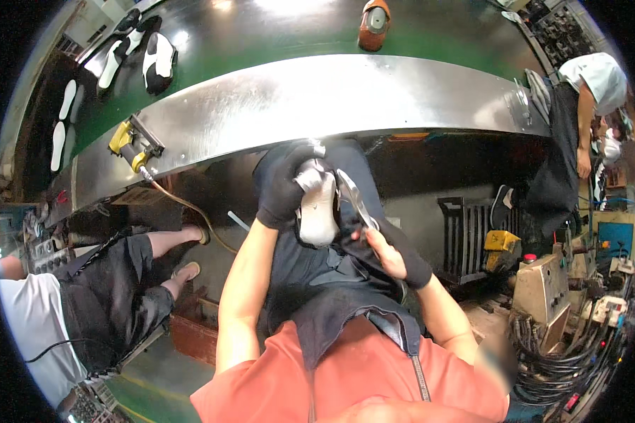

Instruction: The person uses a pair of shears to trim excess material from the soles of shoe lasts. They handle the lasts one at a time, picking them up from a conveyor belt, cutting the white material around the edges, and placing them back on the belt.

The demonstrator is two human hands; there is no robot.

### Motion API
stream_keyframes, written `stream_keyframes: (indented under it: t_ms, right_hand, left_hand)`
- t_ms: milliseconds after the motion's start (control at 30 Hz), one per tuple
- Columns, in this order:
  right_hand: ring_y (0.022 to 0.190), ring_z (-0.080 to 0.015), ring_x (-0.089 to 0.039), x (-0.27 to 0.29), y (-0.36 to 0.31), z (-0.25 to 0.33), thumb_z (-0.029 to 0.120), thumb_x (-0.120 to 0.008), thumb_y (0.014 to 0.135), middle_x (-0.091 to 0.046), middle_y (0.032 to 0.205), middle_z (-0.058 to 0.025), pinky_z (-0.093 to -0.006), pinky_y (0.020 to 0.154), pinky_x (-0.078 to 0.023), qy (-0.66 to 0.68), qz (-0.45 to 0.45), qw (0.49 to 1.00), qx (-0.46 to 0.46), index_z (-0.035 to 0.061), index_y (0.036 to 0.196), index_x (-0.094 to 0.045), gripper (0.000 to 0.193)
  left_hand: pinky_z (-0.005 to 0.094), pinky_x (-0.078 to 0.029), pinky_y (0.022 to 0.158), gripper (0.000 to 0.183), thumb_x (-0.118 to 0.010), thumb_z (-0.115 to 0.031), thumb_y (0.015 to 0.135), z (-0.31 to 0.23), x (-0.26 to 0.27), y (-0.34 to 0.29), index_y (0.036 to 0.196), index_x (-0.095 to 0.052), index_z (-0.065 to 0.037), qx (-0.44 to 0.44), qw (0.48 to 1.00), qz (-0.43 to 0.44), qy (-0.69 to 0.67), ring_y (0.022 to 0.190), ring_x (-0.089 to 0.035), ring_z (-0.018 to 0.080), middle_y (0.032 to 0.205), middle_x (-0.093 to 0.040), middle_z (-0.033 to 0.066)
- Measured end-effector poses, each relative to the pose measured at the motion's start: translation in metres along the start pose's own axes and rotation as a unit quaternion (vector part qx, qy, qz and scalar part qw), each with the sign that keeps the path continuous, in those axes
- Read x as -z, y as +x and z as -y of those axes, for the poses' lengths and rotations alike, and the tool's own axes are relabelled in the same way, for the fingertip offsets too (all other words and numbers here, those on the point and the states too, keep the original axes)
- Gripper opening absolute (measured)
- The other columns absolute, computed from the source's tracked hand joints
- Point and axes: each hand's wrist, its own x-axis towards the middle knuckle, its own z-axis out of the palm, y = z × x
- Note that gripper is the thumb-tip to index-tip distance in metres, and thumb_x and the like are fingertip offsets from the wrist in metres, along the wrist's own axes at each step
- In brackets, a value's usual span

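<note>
My left hand (284, 185), in a dark glove, is closed around the upper part of a shoe (318, 217). The shoe's pale underside faces up, with dark material round its edge, and it rests over my lap. A shiny silver piece shows near my left fingers; what it is I cannot tell. My right hand (398, 257), in a dark glove with bare fingertips, is closed on a curved silver metal hand tool (356, 197). The tool's far end lies close beside the shoe's right edge; whether they touch is unclear.
A metal-edged bench (275, 92) with a green belt curves ahead. On it are a yellow air stapler (135, 144) with a hose, several black-and-white shoe parts (159, 62) and a brown shoe form (374, 27). People stand or sit at both sides. A machine box (541, 287) with cables stands right.
</note>
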Motion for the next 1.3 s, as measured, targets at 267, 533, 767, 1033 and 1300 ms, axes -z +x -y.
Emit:
stream_keyframes:
  t_ms: [267, 533, 767, 1033, 1300]
  right_hand:
    - [0.11, -0.0244, -0.057, 0.005, 0.025, 0.006, 0.032, -0.034, 0.102, -0.062, 0.114, -0.0132, -0.0341, 0.098, -0.042, 0.278, 0.144, 0.939, -0.146, -0.0016, 0.126, -0.05, 0.044]
    - [0.096, -0.0242, -0.065, 0.039, 0.037, 0.04, 0.035, -0.038, 0.101, -0.063, 0.107, -0.0122, -0.0307, 0.086, -0.051, 0.216, 0.187, 0.917, -0.278, 0.002, 0.13, -0.048, 0.045]
    - [0.072, -0.0292, -0.054, -0.039, 0.032, -0.039, 0.028, -0.037, 0.1, -0.056, 0.077, -0.015, -0.0369, 0.071, -0.044, -0.116, -0.045, 0.992, 0.032, -0.0004, 0.103, -0.055, 0.033]
    - [0.107, -0.012, -0.049, -0.002, 0.026, -0.042, 0.031, -0.032, 0.103, -0.055, 0.118, -0.004, -0.0269, 0.097, -0.036, 0.112, 0.137, 0.979, -0.105, 0.0011, 0.128, -0.05, 0.043]
    - [0.06, -0.0134, -0.055, 0.009, 0.036, 0.015, 0.032, -0.037, 0.101, -0.056, 0.074, -0.0042, -0.0312, 0.057, -0.044, -0.062, 0.13, 0.981, -0.126, 0.0052, 0.093, -0.055, 0.034]
  left_hand:
    - [0.0354, -0.038, 0.096, 0.047, -0.038, -0.046, 0.097, -0.006, -0.007, -0.005, 0.106, -0.059, -0.005, 0.036, 0.995, -0.011, -0.094, 0.105, -0.052, 0.0204, 0.107, -0.058, 0.0089]
    - [0.0334, -0.042, 0.092, 0.044, -0.039, -0.042, 0.099, -0.035, -0.023, -0.009, 0.107, -0.057, -0.002, 0.031, 0.999, -0.038, 0.008, 0.103, -0.055, 0.0204, 0.106, -0.058, 0.0096]
    - [0.0352, -0.043, 0.091, 0.038, -0.041, -0.035, 0.098, -0.031, -0.028, 0.0, 0.104, -0.059, -0.003, 0.037, 0.996, -0.057, -0.057, 0.097, -0.057, 0.0211, 0.099, -0.06, 0.0076]
    - [0.0381, -0.039, 0.097, 0.039, -0.042, -0.036, 0.097, -0.02, -0.02, -0.002, 0.098, -0.061, -0.002, 0.025, 0.997, -0.037, -0.066, 0.112, -0.052, 0.025, 0.107, -0.059, 0.0103]
    - [0.0379, -0.034, 0.102, 0.038, -0.044, -0.038, 0.094, -0.012, -0.028, -0.009, 0.097, -0.062, -0.004, 0.073, 0.994, -0.066, -0.056, 0.112, -0.051, 0.0247, 0.108, -0.059, 0.0099]
